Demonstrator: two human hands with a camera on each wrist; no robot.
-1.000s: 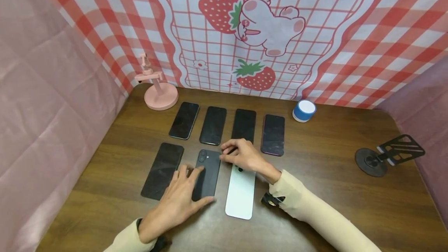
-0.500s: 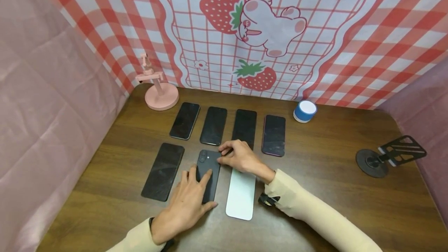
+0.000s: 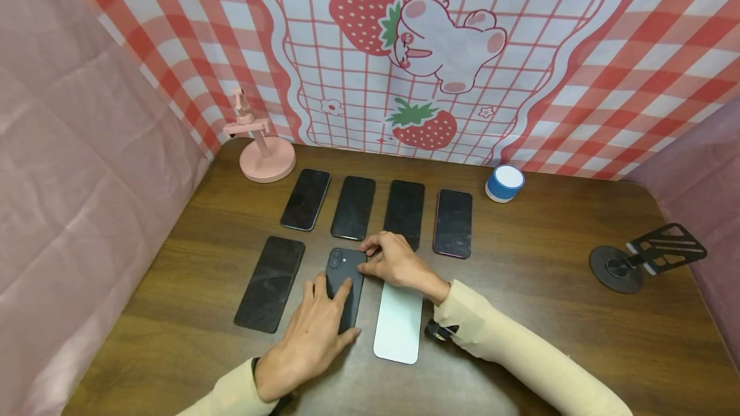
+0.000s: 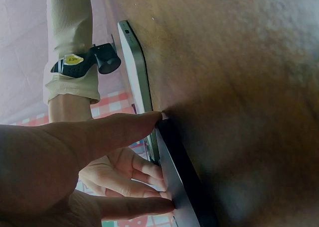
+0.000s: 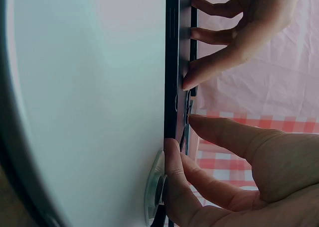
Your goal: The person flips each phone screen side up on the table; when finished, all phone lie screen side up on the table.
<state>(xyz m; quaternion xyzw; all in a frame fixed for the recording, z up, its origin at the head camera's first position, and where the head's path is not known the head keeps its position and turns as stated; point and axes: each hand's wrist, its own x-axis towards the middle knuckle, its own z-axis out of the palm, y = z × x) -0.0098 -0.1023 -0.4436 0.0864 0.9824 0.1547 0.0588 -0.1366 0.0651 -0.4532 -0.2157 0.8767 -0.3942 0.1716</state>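
A dark smartphone (image 3: 350,262) lies back up on the table, its camera bump at the top left. My left hand (image 3: 309,342) spreads over its lower part, with fairly straight fingers on the back and the thumb (image 4: 134,125) at the near right corner. At the top right corner, my right hand (image 3: 399,264) pinches the same phone between curled fingers and thumb (image 5: 214,130). Beneath the right hand lies a white smartphone (image 3: 397,329), its upper end and camera part hidden in the head view. A black smartphone (image 3: 270,284) is left of the left hand.
Along the back runs a row of smartphones, screens up: a black one (image 3: 306,199), two more and a purple-edged one (image 3: 453,223). A pink stand (image 3: 267,159) is at the back left, a blue-and-white cylinder (image 3: 505,183) at the back right, a black folding stand (image 3: 617,269) far right.
My left hand has moved right onto the dark phone. The right hand has shifted slightly left to its top corner. The phone has slid very slightly right.
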